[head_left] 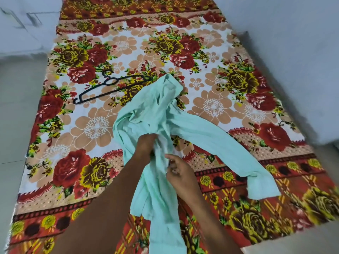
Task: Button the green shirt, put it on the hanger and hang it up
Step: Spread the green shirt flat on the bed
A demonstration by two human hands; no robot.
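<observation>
The pale green shirt (152, 114) lies crumpled in the middle of a flowered bedsheet (211, 57), one long sleeve stretched out to the right with its cuff at the sheet's red border. My left hand (146, 143) grips a bunch of the shirt's front fabric. Just below and to the right, my right hand (180, 171) pinches the shirt's front edge between its fingers. The two hands are close together on the cloth. No button shows clearly. A black plastic hanger (110, 85) lies flat on the sheet, up and to the left of the shirt, its right end hidden under the green cloth.
The sheet covers a mattress on a pale floor (16, 107). A white wall (293, 52) runs along the right side. Bare sheet lies to the left of the shirt and beyond it.
</observation>
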